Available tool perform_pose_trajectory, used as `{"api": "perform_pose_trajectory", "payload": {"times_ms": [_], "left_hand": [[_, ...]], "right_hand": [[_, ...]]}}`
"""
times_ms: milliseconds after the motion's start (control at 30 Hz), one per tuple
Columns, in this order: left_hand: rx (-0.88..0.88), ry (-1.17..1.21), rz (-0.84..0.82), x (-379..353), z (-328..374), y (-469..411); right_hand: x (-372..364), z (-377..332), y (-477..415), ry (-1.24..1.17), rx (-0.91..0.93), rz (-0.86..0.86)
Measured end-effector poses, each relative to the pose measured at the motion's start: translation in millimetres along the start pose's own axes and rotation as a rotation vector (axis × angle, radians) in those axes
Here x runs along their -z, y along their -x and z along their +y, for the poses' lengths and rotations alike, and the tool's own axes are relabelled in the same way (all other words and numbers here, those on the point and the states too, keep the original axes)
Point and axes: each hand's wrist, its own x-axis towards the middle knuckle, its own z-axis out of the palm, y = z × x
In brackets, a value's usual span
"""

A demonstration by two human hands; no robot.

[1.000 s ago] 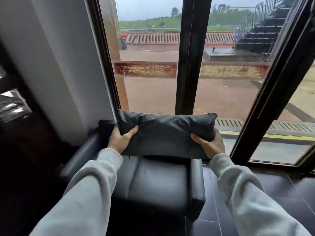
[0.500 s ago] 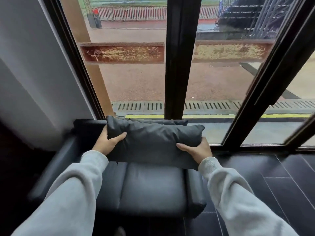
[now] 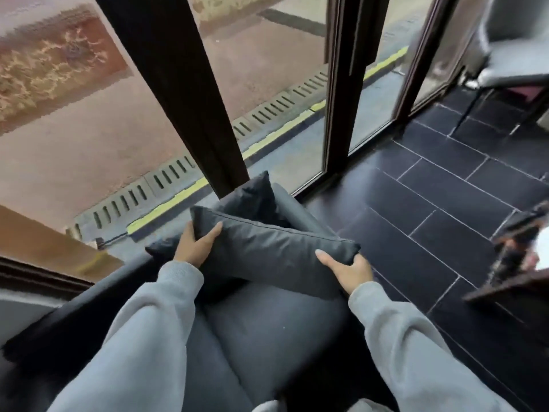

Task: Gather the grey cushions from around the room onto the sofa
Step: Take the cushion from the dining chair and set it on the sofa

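Observation:
A dark grey cushion [image 3: 267, 251] is held flat over the back of a dark grey sofa seat [image 3: 267, 331]. My left hand [image 3: 194, 246] grips its left end, thumb on top. My right hand [image 3: 349, 270] grips its right end from below. Behind it a second dark cushion [image 3: 252, 197] leans against the sofa's back by the window. The sofa's right armrest [image 3: 300, 212] shows beside that cushion. Both forearms are in pale grey sleeves.
Tall glass panes in dark frames [image 3: 184, 93] stand right behind the sofa. Dark tiled floor [image 3: 430, 209] spreads to the right. A grey chair [image 3: 517, 69] stands at the upper right, and a dark wooden table edge [image 3: 511, 263] juts in at the right.
The view has swung down and to the right. The cushion has come lower over the sofa seat and now lies at a slant, still gripped at both ends.

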Motion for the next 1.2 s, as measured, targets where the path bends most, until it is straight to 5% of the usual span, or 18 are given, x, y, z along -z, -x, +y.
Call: {"api": "perform_pose_trajectory", "payload": {"times_ms": [200, 500, 767, 1200], "left_hand": [[0.117, 0.023, -0.323, -64.5, -37.2, -95.6], [0.121, -0.044, -0.523, -179.7, -124.3, -179.4], [0.103, -0.035, -0.605, -249.8, -152.9, -216.1], [0.053, -0.236, -0.498, -288.9, -181.8, -250.7]], "right_hand": [[-25.3, 92.5, -15.8, -0.390, -0.349, 0.160], [-68.7, 187.5, -73.4, -0.641, -0.322, 0.366], [-69.5, 226.9, -119.9, -0.669, -0.268, 0.494], [-87.0, 256.6, -174.4, -0.456, -0.278, 0.467]]}}
